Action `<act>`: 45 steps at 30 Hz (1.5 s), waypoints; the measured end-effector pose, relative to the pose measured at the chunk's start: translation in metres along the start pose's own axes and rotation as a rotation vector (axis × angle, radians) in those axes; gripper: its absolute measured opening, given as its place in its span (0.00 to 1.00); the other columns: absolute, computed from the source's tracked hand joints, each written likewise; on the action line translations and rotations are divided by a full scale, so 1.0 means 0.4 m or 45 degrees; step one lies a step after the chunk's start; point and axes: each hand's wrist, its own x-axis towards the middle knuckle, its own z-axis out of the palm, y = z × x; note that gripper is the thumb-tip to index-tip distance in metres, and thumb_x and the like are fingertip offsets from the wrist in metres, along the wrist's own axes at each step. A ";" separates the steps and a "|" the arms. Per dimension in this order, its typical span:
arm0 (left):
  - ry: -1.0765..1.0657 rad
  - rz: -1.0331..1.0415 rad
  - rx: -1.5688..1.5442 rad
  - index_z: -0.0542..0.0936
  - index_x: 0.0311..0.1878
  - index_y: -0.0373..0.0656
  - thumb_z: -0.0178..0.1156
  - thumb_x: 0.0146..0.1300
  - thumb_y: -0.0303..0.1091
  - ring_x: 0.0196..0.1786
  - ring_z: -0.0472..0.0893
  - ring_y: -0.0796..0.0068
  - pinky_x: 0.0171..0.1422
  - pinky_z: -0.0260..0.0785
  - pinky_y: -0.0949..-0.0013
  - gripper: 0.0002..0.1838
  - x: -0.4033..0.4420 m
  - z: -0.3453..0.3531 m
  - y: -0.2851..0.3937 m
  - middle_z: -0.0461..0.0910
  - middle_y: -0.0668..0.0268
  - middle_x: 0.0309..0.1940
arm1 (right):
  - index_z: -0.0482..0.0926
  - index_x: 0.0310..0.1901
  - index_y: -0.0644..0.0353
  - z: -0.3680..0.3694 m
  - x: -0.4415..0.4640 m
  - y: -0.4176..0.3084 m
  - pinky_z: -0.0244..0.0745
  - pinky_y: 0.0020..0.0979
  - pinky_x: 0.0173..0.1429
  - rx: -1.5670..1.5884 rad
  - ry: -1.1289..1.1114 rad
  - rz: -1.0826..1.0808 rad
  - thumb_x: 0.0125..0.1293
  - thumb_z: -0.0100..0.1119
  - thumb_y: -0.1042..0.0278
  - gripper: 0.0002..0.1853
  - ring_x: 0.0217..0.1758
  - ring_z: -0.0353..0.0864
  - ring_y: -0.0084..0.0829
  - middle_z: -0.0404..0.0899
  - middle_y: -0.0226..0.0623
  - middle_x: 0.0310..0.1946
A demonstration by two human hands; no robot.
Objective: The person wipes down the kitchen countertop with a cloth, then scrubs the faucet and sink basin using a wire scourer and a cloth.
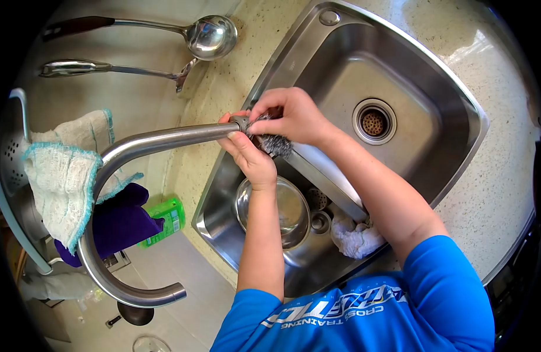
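My left hand (251, 157) is closed around the grey base joint of the steel gooseneck faucet (165, 136), thumb in front and fingers behind. Right beside it, my right hand (294, 117) pinches a dark, fuzzy scouring pad (274, 145) against that joint. Part of the pad is hidden under my fingers. The faucet's neck curves away to the left, its spout end pointing right near the lower left. Below my hands lies a double-basin steel sink (288, 61). A steel bowl (285, 208) sits in the nearer basin.
A crumpled white cloth (355, 236) lies by the sink divider. Two ladles, one dark-handled (212, 38), are at upper left. Teal-edged cloths (65, 185), a purple cloth (121, 220) and a green bottle (165, 220) are at left. The far basin has a drain strainer (374, 121).
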 end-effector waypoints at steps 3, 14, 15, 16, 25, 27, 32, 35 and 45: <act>-0.010 -0.032 0.053 0.54 0.66 0.42 0.33 0.77 0.53 0.58 0.71 0.62 0.65 0.64 0.62 0.27 -0.003 0.002 0.017 0.67 0.54 0.56 | 0.86 0.31 0.58 -0.013 -0.007 -0.003 0.73 0.26 0.37 -0.170 -0.005 0.132 0.47 0.75 0.67 0.10 0.28 0.77 0.25 0.82 0.32 0.26; -0.067 -0.227 -0.286 0.56 0.72 0.47 0.34 0.75 0.58 0.65 0.67 0.63 0.71 0.57 0.59 0.32 -0.004 -0.035 0.028 0.66 0.55 0.63 | 0.85 0.30 0.61 -0.051 0.006 -0.043 0.66 0.20 0.31 0.106 -0.250 0.256 0.49 0.77 0.70 0.09 0.26 0.70 0.14 0.76 0.22 0.21; -0.106 -0.233 -0.358 0.55 0.73 0.45 0.37 0.76 0.53 0.66 0.66 0.64 0.72 0.57 0.59 0.30 -0.002 -0.044 0.034 0.66 0.56 0.64 | 0.85 0.31 0.61 -0.038 0.001 -0.046 0.66 0.20 0.31 0.070 -0.309 0.270 0.49 0.76 0.70 0.09 0.26 0.70 0.14 0.76 0.22 0.21; -0.092 -0.225 -0.359 0.55 0.73 0.45 0.37 0.76 0.53 0.66 0.66 0.64 0.72 0.57 0.59 0.30 -0.003 -0.052 0.042 0.66 0.56 0.64 | 0.85 0.31 0.61 -0.029 -0.004 -0.048 0.66 0.20 0.31 0.033 -0.367 0.284 0.49 0.76 0.71 0.09 0.26 0.70 0.14 0.75 0.21 0.21; -0.340 -0.347 -0.312 0.49 0.76 0.43 0.63 0.54 0.15 0.73 0.58 0.64 0.68 0.62 0.64 0.48 -0.073 -0.116 0.069 0.55 0.59 0.73 | 0.83 0.34 0.63 -0.120 0.011 -0.039 0.73 0.18 0.34 0.101 0.009 0.456 0.53 0.75 0.70 0.10 0.28 0.77 0.14 0.81 0.26 0.27; -0.376 -0.378 -0.203 0.47 0.76 0.45 0.69 0.44 0.15 0.67 0.66 0.65 0.64 0.67 0.64 0.57 -0.061 -0.134 0.059 0.56 0.58 0.73 | 0.83 0.33 0.63 -0.119 0.010 -0.030 0.73 0.18 0.34 0.061 -0.127 0.543 0.53 0.75 0.70 0.10 0.28 0.77 0.14 0.81 0.26 0.26; -0.674 -0.438 0.142 0.52 0.75 0.49 0.76 0.31 0.20 0.44 0.76 0.80 0.45 0.63 0.74 0.64 0.056 -0.167 0.059 0.70 0.68 0.64 | 0.83 0.33 0.63 -0.116 0.010 -0.034 0.74 0.19 0.34 -0.021 -0.164 0.602 0.53 0.74 0.70 0.10 0.28 0.78 0.15 0.82 0.26 0.26; -0.736 -0.526 0.079 0.58 0.70 0.50 0.75 0.31 0.18 0.41 0.75 0.81 0.44 0.65 0.74 0.58 0.064 -0.149 0.064 0.71 0.72 0.60 | 0.82 0.33 0.64 -0.125 0.010 -0.034 0.74 0.19 0.35 -0.040 -0.159 0.606 0.53 0.74 0.71 0.10 0.29 0.78 0.15 0.82 0.27 0.27; -0.395 -0.431 0.008 0.54 0.69 0.51 0.71 0.40 0.13 0.48 0.74 0.80 0.47 0.69 0.75 0.53 0.000 -0.084 0.008 0.72 0.71 0.50 | 0.82 0.28 0.58 0.041 -0.012 -0.141 0.73 0.32 0.33 -1.032 -0.117 0.005 0.40 0.73 0.70 0.11 0.26 0.80 0.33 0.80 0.37 0.22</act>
